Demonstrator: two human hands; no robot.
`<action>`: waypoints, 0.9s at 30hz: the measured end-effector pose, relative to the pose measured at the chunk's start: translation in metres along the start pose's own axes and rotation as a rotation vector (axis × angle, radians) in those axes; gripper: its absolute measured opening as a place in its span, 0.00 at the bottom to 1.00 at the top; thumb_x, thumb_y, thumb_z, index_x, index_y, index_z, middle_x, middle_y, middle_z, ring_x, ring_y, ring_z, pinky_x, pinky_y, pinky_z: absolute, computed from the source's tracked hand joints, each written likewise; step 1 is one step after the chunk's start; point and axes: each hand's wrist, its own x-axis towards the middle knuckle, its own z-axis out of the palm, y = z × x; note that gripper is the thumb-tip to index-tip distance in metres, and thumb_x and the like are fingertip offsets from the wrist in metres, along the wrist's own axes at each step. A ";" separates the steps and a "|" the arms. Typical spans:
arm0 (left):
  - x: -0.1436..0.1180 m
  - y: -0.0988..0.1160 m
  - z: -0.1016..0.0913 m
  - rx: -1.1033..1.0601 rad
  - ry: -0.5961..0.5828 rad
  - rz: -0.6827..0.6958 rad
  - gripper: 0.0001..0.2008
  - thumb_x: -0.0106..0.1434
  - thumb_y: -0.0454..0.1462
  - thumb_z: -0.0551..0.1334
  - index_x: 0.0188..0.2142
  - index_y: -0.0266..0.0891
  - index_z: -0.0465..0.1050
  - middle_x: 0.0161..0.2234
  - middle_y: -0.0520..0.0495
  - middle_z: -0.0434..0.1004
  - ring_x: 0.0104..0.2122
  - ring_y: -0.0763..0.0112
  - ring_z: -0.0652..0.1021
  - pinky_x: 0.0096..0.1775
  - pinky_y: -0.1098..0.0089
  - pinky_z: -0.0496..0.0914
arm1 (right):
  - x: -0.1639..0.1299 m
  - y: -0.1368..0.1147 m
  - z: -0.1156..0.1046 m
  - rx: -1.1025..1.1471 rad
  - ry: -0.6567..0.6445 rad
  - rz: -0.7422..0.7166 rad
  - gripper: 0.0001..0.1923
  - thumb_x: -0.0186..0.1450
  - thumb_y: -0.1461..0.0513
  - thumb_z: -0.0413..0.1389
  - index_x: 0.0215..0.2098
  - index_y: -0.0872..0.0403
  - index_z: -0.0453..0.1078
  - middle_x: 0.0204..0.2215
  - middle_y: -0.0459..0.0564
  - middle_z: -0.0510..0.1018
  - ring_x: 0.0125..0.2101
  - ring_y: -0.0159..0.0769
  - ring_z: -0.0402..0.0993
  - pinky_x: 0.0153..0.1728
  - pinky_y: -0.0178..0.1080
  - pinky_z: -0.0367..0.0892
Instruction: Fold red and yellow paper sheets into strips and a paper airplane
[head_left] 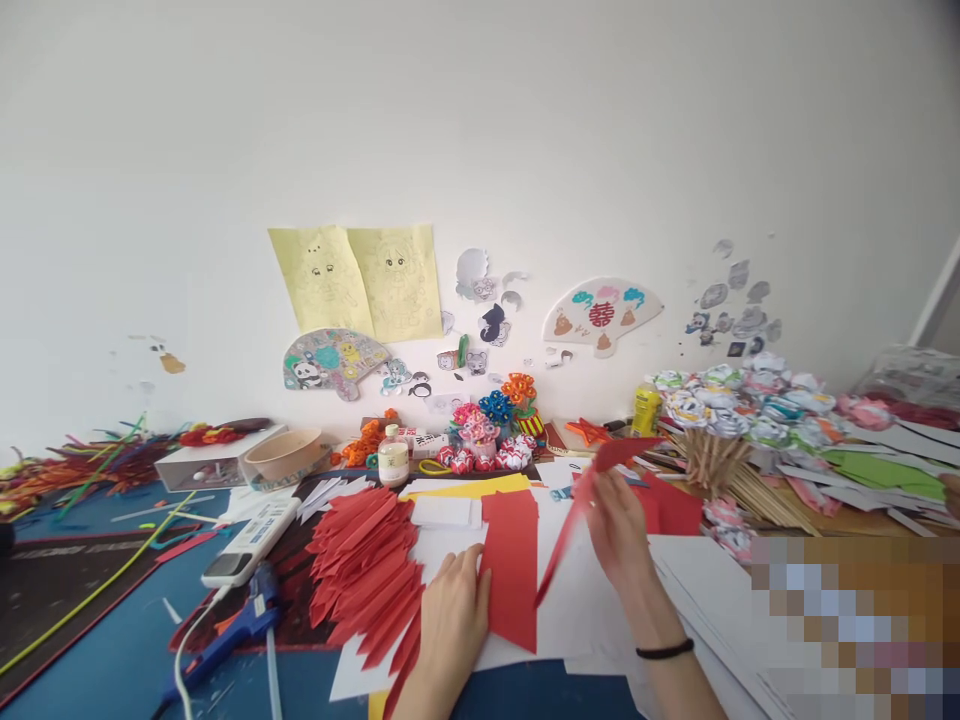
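My left hand (pixel 454 615) lies on the papers with its fingers stretched forward. Its fingertips touch the left edge of a red paper sheet (pixel 514 570). Raised to the right of that sheet, my right hand (pixel 619 525) pinches a red paper strip (pixel 559 550), which hangs down and also sticks out above the fingers. Left of my left hand spreads a pile of folded red paper strips (pixel 360 560). White paper (pixel 570 610) lies under the red sheet, with a small stack of white slips (pixel 446 513) just behind.
At left are a blue glue gun (pixel 251 615), a white power strip (pixel 251 540) and a peach-coloured bowl (pixel 283 452). A bottle (pixel 393 458) stands at the back near craft flowers (pixel 480 430). Paper flowers on sticks (pixel 712 410) fill the right. Part of another hand (pixel 951 492) shows there.
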 end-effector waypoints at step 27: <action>0.005 -0.027 -0.098 -0.804 0.539 -0.262 0.15 0.61 0.46 0.60 0.39 0.35 0.74 0.27 0.48 0.76 0.27 0.70 0.74 0.31 0.72 0.69 | -0.059 0.013 0.150 -0.362 -0.478 -0.067 0.52 0.53 0.52 0.65 0.67 0.43 0.41 0.60 0.56 0.62 0.54 0.48 0.66 0.52 0.53 0.65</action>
